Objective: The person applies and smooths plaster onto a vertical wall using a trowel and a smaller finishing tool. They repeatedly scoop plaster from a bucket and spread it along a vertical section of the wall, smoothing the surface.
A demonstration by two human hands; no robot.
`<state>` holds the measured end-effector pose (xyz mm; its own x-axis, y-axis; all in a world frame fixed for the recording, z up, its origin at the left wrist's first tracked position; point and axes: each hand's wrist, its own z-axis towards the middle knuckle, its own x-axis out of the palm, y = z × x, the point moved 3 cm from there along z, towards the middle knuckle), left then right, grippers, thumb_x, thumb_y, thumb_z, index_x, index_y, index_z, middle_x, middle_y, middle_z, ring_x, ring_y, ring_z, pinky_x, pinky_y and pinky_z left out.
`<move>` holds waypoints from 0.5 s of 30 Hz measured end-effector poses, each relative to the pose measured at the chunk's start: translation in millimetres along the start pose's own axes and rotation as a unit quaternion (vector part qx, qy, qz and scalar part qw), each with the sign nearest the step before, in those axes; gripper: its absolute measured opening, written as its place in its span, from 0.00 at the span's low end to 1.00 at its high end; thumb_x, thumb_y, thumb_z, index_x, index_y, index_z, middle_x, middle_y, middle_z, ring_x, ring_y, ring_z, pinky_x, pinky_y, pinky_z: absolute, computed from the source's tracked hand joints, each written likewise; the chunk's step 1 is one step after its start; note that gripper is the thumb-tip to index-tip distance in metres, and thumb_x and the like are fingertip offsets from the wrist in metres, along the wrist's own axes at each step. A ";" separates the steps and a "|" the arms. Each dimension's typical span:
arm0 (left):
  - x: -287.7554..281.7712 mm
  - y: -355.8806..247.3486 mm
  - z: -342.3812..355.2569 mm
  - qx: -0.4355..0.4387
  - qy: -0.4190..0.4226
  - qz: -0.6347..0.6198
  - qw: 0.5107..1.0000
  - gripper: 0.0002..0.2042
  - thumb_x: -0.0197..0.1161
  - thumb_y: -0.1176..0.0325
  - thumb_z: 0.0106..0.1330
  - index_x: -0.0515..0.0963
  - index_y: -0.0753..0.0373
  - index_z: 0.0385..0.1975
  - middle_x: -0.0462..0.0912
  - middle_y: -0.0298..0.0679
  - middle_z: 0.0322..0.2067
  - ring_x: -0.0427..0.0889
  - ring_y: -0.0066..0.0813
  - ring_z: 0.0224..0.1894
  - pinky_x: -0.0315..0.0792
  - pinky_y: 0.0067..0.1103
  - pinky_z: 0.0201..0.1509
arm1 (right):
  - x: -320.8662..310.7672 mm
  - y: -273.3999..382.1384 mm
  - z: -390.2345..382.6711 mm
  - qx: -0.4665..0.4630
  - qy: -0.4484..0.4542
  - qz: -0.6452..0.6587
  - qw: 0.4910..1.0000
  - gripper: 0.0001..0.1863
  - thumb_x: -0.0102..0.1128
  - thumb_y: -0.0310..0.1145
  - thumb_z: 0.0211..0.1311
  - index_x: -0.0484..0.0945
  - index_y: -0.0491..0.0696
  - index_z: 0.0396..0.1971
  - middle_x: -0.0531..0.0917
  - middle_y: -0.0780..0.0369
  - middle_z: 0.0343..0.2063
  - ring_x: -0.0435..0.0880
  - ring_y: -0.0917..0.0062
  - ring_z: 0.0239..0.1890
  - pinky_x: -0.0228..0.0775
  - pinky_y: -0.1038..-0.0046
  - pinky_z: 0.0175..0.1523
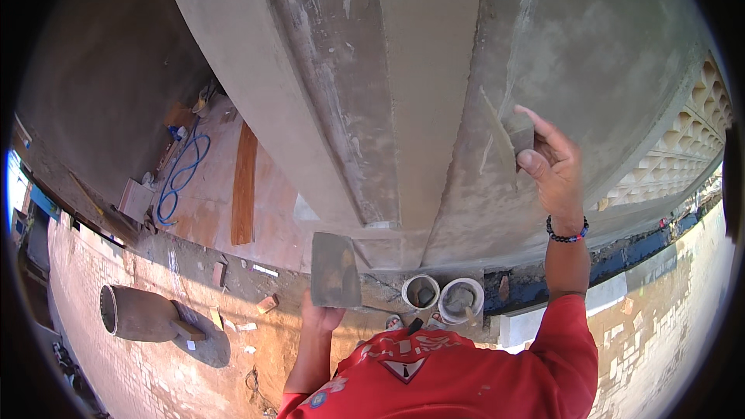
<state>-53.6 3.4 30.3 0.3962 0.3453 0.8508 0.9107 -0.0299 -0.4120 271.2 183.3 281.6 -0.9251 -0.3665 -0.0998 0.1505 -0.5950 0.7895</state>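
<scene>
My right hand (547, 163) is raised to the grey plastered wall (423, 85), fingers and thumb closed around a narrow, flat tool like a trowel or scraper (498, 128), beside a pale line of filler. Lower down, my left hand (318, 310) grips a grey square board (334, 268) from below, with patchy mortar on its top. Below the board and to its right, two buckets (462, 299) of grey material stand on the ground near my sandalled feet.
A doorway at left shows a tiled floor (202, 198) with a wooden plank (243, 186) and coiled blue hose (183, 174). A large dark cylindrical vessel (140, 312) lies at lower left. A patterned block screen (675, 147) is at right, above a dark trench (590, 279).
</scene>
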 end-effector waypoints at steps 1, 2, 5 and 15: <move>2.8 0.6 0.1 -0.001 0.000 -0.003 1.000 0.15 0.49 0.66 0.67 0.73 0.64 0.49 0.79 0.39 0.43 0.80 0.33 0.43 0.77 0.28 0.44 | -4.7 3.0 11.1 -0.033 -0.033 0.037 0.998 0.27 0.58 0.26 0.61 0.64 0.36 0.60 0.79 0.56 0.45 0.79 0.78 0.45 0.75 0.79 0.43; 5.3 0.4 0.1 0.000 0.002 -0.006 1.000 0.15 0.49 0.66 0.67 0.73 0.64 0.49 0.79 0.39 0.43 0.80 0.33 0.43 0.77 0.28 0.45 | -6.5 4.6 23.5 -0.068 -0.065 0.073 0.993 0.27 0.57 0.26 0.62 0.63 0.35 0.60 0.79 0.56 0.46 0.79 0.78 0.45 0.76 0.78 0.42; 5.4 0.4 5.3 -0.017 0.079 -0.010 0.997 0.15 0.52 0.64 0.67 0.72 0.63 0.51 0.78 0.39 0.47 0.78 0.34 0.47 0.76 0.28 0.48 | -7.9 0.9 59.4 -0.097 -0.122 0.146 0.977 0.26 0.56 0.28 0.64 0.63 0.35 0.60 0.79 0.56 0.47 0.80 0.77 0.45 0.76 0.78 0.41; 16.6 1.4 -1.0 -0.007 0.013 0.023 1.000 0.15 0.49 0.65 0.68 0.72 0.63 0.50 0.79 0.40 0.45 0.79 0.34 0.46 0.76 0.29 0.48 | 30.0 -47.7 34.9 -0.021 -0.132 0.041 0.990 0.26 0.57 0.28 0.64 0.66 0.45 0.62 0.79 0.59 0.47 0.78 0.83 0.42 0.76 0.80 0.40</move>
<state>-45.6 8.2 44.2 0.4405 0.3187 0.8393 0.8928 -0.0575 -0.4467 224.0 225.7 262.0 -0.9671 -0.2185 0.1301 0.2386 -0.6028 0.7614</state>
